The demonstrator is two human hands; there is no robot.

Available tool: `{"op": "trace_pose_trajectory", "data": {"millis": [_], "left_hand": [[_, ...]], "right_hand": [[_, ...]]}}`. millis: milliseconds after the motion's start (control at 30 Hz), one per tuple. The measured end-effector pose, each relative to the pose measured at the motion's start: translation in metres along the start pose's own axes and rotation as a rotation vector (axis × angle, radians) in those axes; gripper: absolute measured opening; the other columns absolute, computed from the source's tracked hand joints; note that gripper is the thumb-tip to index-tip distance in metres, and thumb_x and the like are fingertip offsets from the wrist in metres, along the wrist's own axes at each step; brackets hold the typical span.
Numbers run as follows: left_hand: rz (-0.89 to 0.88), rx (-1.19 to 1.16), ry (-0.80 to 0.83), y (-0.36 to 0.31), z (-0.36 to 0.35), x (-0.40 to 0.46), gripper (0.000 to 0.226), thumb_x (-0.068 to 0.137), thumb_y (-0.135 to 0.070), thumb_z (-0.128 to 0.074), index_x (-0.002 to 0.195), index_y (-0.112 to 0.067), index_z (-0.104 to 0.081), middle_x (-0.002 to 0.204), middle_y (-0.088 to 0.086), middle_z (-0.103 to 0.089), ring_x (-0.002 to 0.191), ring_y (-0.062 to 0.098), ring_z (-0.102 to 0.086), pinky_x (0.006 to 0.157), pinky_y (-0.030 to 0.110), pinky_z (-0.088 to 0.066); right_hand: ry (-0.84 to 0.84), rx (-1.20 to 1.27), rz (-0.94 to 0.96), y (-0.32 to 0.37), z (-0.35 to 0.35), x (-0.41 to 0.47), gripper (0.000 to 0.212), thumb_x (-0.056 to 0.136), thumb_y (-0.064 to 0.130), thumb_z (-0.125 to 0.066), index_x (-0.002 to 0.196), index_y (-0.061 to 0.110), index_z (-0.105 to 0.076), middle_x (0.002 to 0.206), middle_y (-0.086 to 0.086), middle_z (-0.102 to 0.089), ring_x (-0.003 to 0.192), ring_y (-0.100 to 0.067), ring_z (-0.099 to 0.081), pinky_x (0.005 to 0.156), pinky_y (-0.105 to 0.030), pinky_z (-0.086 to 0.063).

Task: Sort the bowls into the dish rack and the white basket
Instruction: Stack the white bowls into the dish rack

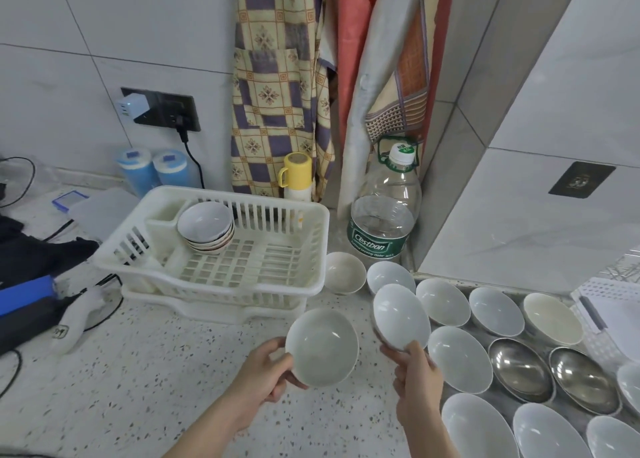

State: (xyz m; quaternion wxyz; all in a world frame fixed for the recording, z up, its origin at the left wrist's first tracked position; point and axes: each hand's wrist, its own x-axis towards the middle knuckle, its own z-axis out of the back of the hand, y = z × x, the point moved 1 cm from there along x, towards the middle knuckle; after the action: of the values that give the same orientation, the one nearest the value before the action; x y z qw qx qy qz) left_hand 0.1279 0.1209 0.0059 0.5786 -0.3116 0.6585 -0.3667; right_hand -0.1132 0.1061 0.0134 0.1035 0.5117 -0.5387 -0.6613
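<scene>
Left hand (266,371) pinches the rim of a round white glazed ceramic bowl (322,347) at lower centre, right hand (415,374) likewise grips a tilted white one (400,315); both look rigid, slick, breakable, safest held by rims.

a speckled countertop (145,371) is carrying a white dish rack (221,250), a water bottle (384,215), and rows of white bowls (460,357) beside two steel bowls (554,374).
</scene>
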Motion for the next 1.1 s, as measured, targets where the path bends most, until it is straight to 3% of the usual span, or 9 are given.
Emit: {"op": "trace_pose_trajectory", "data": {"millis": [100, 300, 433, 600, 733, 800, 900, 1100], "left_hand": [[-0.046, -0.078, 0.027, -0.010, 0.014, -0.015, 0.050, 0.071, -0.019, -0.056, 0.120, -0.028, -0.063, 0.070, 0.020, -0.072, 0.044, 0.015, -0.029, 0.043, 0.022, -0.026], [-0.138, -0.179, 0.025, -0.036, 0.065, -0.031, 0.049, 0.059, -0.025, -0.060, 0.104, -0.036, -0.073, 0.068, 0.016, -0.070, 0.044, 0.016, -0.024, 0.040, 0.021, -0.023], [-0.176, -0.224, -0.073, -0.052, 0.115, -0.034, 0.037, 0.070, -0.017, -0.059, 0.100, -0.033, -0.074, 0.072, 0.024, -0.070, 0.044, 0.016, -0.024, 0.039, 0.018, -0.023], [-0.220, -0.188, -0.202, -0.069, 0.182, -0.025, 0.037, 0.091, 0.002, -0.047, 0.111, -0.020, -0.068, 0.073, 0.034, -0.069, 0.038, 0.013, -0.023, 0.037, 0.018, -0.022], [-0.261, -0.176, -0.278, -0.089, 0.223, -0.011, 0.037, 0.091, 0.003, -0.045, 0.113, -0.017, -0.066, 0.073, 0.032, -0.069, 0.039, 0.014, -0.024, 0.037, 0.018, -0.020], [-0.288, -0.186, -0.296, -0.099, 0.239, -0.001, 0.034, 0.092, 0.002, -0.046, 0.113, -0.013, -0.066, 0.071, 0.031, -0.069, 0.043, 0.015, -0.025, 0.039, 0.019, -0.020], [-0.320, -0.182, -0.307, -0.115, 0.255, 0.016, 0.026, 0.094, -0.002, -0.049, 0.111, -0.010, -0.066, 0.074, 0.030, -0.070, 0.037, 0.011, -0.025, 0.037, 0.018, -0.023], [-0.378, -0.152, -0.320, -0.144, 0.264, 0.055, 0.020, 0.088, 0.001, -0.046, 0.103, 0.004, -0.059, 0.075, 0.026, -0.072, 0.040, 0.011, -0.024, 0.038, 0.018, -0.024]], "right_hand": [[0.056, 0.023, 0.112, 0.025, -0.024, -0.018, 0.012, 0.085, 0.009, -0.047, 0.073, 0.011, -0.047, 0.077, -0.016, -0.075, 0.036, -0.008, -0.020, 0.032, -0.017, -0.022], [0.204, -0.049, 0.307, 0.055, -0.097, -0.045, 0.016, 0.088, 0.010, -0.049, 0.086, -0.001, -0.061, 0.074, -0.015, -0.075, 0.038, -0.007, -0.026, 0.036, -0.016, -0.027], [0.259, -0.242, 0.377, 0.054, -0.160, -0.042, 0.016, 0.087, 0.010, -0.049, 0.087, 0.003, -0.064, 0.068, -0.011, -0.075, 0.041, -0.003, -0.037, 0.041, -0.018, -0.032], [0.286, -0.506, 0.381, 0.042, -0.233, -0.019, 0.022, 0.086, 0.019, -0.050, 0.102, 0.009, -0.060, 0.063, -0.001, -0.074, 0.061, -0.010, -0.062, 0.058, -0.028, -0.038], [0.283, -0.632, 0.377, 0.025, -0.273, 0.005, 0.036, 0.088, 0.021, -0.052, 0.122, 0.010, -0.051, 0.089, -0.002, -0.072, 0.051, -0.003, -0.068, 0.054, -0.027, -0.040], [0.258, -0.720, 0.322, 0.016, -0.285, 0.017, 0.039, 0.090, 0.024, -0.051, 0.126, 0.010, -0.049, 0.089, -0.008, -0.073, 0.051, -0.002, -0.066, 0.052, -0.026, -0.038], [0.244, -0.769, 0.257, 0.005, -0.297, 0.030, 0.038, 0.090, 0.021, -0.048, 0.126, 0.008, -0.051, 0.083, -0.008, -0.073, 0.054, -0.004, -0.067, 0.052, -0.023, -0.039], [0.256, -0.772, 0.179, -0.009, -0.308, 0.048, 0.057, 0.084, 0.004, -0.041, 0.139, 0.014, -0.047, 0.113, -0.012, -0.063, 0.053, -0.017, -0.070, 0.038, -0.018, -0.040]]}}
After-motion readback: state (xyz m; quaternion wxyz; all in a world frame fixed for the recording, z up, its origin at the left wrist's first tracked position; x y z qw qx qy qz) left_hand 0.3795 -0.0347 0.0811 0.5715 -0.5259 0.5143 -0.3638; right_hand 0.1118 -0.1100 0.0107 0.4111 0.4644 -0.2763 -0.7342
